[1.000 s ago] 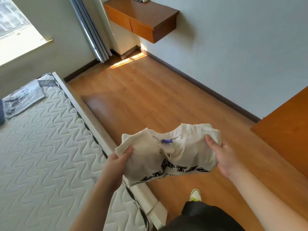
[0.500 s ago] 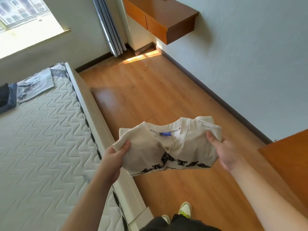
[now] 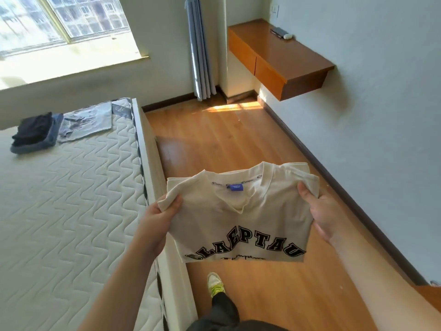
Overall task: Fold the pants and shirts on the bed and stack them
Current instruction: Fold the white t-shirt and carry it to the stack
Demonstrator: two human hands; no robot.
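The folded shirt [image 3: 241, 211] was held by both hands [image 3: 157, 217] [image 3: 321, 211], kept flat for the stack [image 3: 35, 132].

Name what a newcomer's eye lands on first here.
The folded cream T-shirt with black block lettering, held mid-air over the wooden floor, gripped by the left hand and right hand. Next, the dark folded clothes stack on the quilted white mattress, far left.
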